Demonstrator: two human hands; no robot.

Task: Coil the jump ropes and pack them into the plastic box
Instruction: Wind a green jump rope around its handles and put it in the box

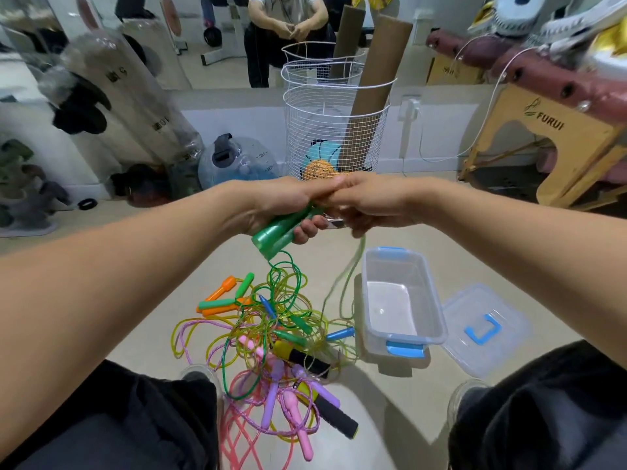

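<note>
My left hand [285, 206] grips two green jump rope handles [276, 235] held together, their butt ends pointing down toward me. My right hand [364, 205] sits right against it and pinches the green rope [342, 283], which hangs blurred down to the floor. Below lies a tangled pile of jump ropes [271, 334] with orange, green, blue, pink, purple and black-and-yellow handles. The clear plastic box [437, 320] with blue latches stands open to the right of the pile, nothing inside it.
The box's clear lid [485, 330] with a blue handle lies on the floor right of the box. A white wire basket [336, 130] holding balls and cardboard tubes stands behind my hands. My knees frame the bottom corners. A wooden stool [549, 144] is at the right.
</note>
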